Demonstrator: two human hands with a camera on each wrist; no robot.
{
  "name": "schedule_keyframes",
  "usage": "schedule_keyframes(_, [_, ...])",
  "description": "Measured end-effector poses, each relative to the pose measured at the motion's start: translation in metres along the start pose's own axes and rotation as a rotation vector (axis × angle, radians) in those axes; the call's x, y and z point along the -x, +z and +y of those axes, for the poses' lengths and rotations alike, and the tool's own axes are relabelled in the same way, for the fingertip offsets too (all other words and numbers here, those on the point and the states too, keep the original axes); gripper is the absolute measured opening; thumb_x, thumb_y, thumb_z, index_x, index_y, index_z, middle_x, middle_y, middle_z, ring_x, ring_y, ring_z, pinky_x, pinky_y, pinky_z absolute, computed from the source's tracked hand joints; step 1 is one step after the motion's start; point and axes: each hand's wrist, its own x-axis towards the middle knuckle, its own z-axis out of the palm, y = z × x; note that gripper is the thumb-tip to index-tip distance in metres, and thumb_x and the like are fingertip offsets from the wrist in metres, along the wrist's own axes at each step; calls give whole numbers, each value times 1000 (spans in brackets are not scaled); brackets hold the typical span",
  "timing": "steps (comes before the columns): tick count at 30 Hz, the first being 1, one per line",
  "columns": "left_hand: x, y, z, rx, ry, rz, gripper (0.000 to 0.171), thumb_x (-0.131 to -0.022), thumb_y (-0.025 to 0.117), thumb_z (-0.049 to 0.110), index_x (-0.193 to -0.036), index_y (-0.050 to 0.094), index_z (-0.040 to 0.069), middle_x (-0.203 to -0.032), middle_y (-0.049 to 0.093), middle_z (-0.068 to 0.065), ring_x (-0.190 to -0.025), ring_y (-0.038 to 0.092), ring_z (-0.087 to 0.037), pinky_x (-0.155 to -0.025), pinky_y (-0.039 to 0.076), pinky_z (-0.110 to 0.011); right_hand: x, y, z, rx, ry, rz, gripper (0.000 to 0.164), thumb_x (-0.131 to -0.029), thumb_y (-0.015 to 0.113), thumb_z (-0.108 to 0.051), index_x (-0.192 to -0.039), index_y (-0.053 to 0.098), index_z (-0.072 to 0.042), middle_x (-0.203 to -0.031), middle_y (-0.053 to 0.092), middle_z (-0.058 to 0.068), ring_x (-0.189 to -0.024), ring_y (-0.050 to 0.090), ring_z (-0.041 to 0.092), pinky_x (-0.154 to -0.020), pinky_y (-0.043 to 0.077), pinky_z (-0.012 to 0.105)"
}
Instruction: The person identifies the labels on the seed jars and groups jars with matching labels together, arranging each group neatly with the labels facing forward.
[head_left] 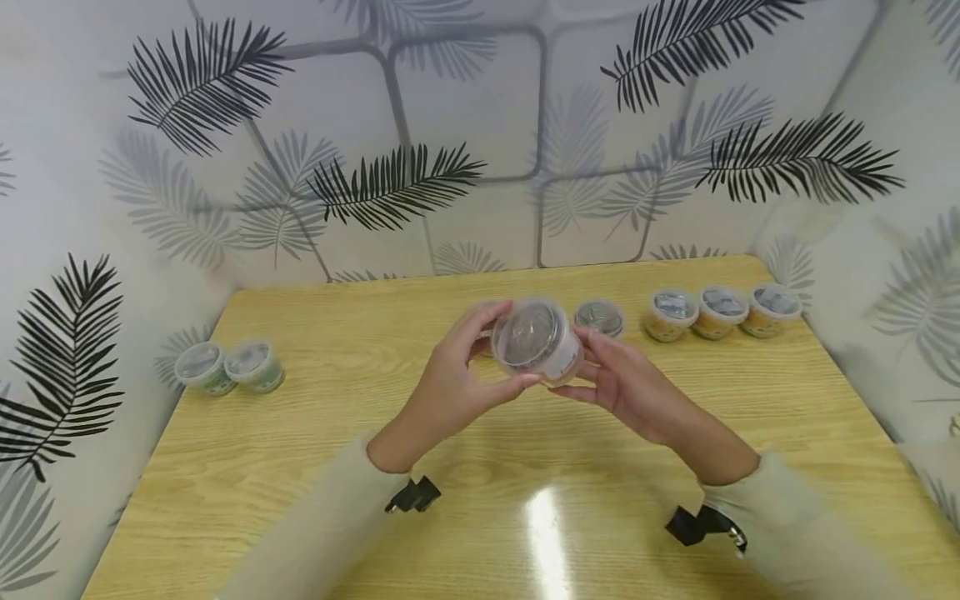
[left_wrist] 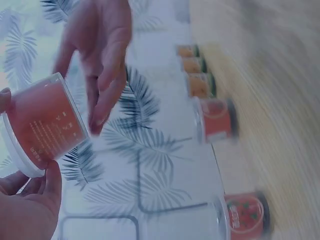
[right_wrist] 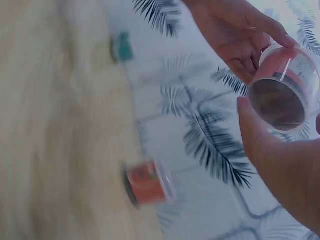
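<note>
A round plastic tub (head_left: pixel 531 337) with a clear lid is held tilted in the air above the table, its lid toward the head camera. My left hand (head_left: pixel 457 379) grips it, fingers on the far rim and thumb at the near side. Its wall (left_wrist: pixel 47 122) is red with small white print in the left wrist view. My right hand (head_left: pixel 637 387) is close beside the tub's base, fingers extended and loosely bent. In the left wrist view the right hand (left_wrist: pixel 102 45) appears apart from the tub, and the right wrist view shows the tub's flat base (right_wrist: pixel 277 105) facing the right thumb.
On the wooden table (head_left: pixel 337 333), a red tub (head_left: pixel 600 317) stands behind my right hand. Another red tub (left_wrist: pixel 245 215) is mostly hidden behind my left hand in the head view. Three orange tubs (head_left: pixel 720 312) line the back right; two green tubs (head_left: pixel 253 367) stand left. Leaf-patterned wall covering surrounds the table.
</note>
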Motion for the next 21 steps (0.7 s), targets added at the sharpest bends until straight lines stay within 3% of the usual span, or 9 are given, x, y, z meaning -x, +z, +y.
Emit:
schedule_keyframes(4, [12,-1,27,107,10,-10,77,-72,79,3,-137,38,0,-133,44,-9,-117,46,-22,-93,45,-31,6,13,14,-294,7,-130,47,-104,20,-30,-148,21,-13,-142,31,15,-124,43,31,-100,35,49])
schedule_keyframes(7, [17,-4,43,141,0,-17,76,-71,77,-5,-136,37,-5,-134,43,-14,-118,45,-24,-96,43,-34,9,20,21,-443,29,-183,46,-104,16,-29,-147,18,-15,-140,31,15,-123,43,31,-102,34,47])
schedule_keyframes(11, [22,-8,51,167,-6,-30,76,-70,76,-10,-135,36,-9,-134,40,-19,-119,44,-27,-97,42,-37,10,23,28,-599,63,-210,45,-104,15,-27,-147,15,-15,-138,30,16,-121,44,31,-104,32,42])
schedule_keyframes(15, [24,-8,51,146,10,-48,76,-70,76,-9,-134,36,-11,-133,39,-22,-119,44,-29,-97,42,-37,10,22,33,-688,82,-215,44,-104,16,-27,-146,14,-15,-138,28,18,-122,43,33,-105,30,40])
schedule_keyframes(21, [27,-8,47,105,1,-74,76,-73,75,-5,-137,34,-6,-137,37,-19,-122,41,-28,-98,40,-39,10,21,37,-692,79,-226,46,-104,15,-27,-148,13,-15,-140,27,18,-123,41,32,-106,28,40])
